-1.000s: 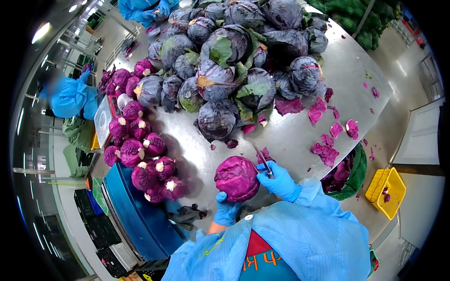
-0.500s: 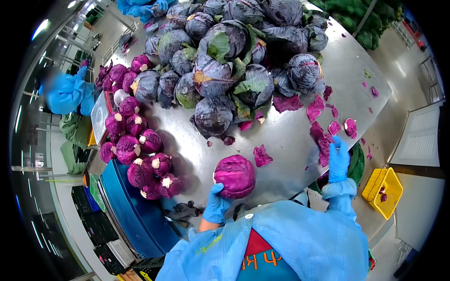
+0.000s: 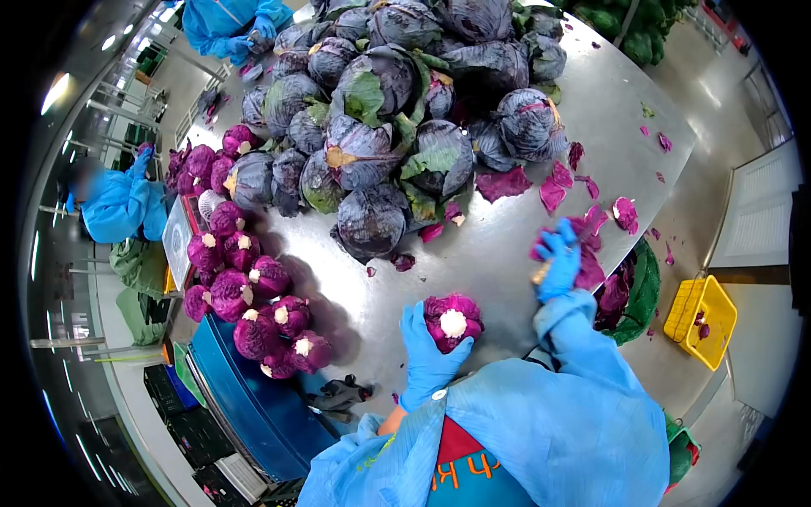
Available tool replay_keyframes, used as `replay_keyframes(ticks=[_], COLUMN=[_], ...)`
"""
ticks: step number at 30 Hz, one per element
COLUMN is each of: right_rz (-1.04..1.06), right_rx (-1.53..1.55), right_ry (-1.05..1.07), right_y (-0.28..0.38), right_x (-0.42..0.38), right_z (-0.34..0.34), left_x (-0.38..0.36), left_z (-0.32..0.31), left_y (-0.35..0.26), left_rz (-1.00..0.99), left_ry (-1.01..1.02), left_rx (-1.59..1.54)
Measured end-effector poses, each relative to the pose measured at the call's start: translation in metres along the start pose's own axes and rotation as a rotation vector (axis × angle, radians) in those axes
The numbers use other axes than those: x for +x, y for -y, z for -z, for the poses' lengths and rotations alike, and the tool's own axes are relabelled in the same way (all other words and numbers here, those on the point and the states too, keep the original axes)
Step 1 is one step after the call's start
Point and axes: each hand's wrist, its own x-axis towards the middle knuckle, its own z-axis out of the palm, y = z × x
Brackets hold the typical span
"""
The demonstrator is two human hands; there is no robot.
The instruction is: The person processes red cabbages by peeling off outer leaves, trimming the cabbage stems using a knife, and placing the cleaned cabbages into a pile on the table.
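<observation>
My left hand (image 3: pixel 429 358) is wrapped round a trimmed red cabbage (image 3: pixel 443 336) low over the near part of the steel table (image 3: pixel 473 264). The cabbage's white cut stem faces up. My right hand (image 3: pixel 559 264) is curled beside loose purple leaves (image 3: pixel 589 269) near the table's right edge. A tan-coloured end of something shows at its fingers; the rest is hidden. Untrimmed red cabbages (image 3: pixel 372 218) with dark and green outer leaves are heaped across the far side. Several trimmed cabbages (image 3: pixel 231 296) lie grouped at the left.
A green basket (image 3: pixel 649 291) with purple leaves stands under the table's right edge. Beyond it is a yellow crate (image 3: pixel 686 325). A blue bin (image 3: pixel 253 401) stands at the near left, with dark gloves (image 3: pixel 340 394) close by. Co-workers in blue (image 3: pixel 127 203) are at the left and far left.
The cabbage in my left hand has turned, bringing its white stem up, and shifted slightly right. My right hand has moved left from the table edge, and its fingers have curled.
</observation>
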Motion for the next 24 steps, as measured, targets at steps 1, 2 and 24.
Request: replay_keyframes(ticks=[1, 2, 24], right_rz=[0.112, 0.171, 0.336], right_rx=[-0.070, -0.097, -1.608], right_ry=[-0.136, -0.221, 0.940], right_y=[0.030, 0.048, 0.062], right_x=[-0.009, -0.009, -0.096], right_z=[-0.003, 0.017, 0.015], left_x=[0.001, 0.003, 0.103], left_z=[0.001, 0.001, 0.004], left_y=[-0.008, -0.009, -0.093], left_rz=[0.079, 0.070, 0.093], left_ry=[0.025, 0.031, 0.535], left_rx=[-0.087, -0.119, 0.185])
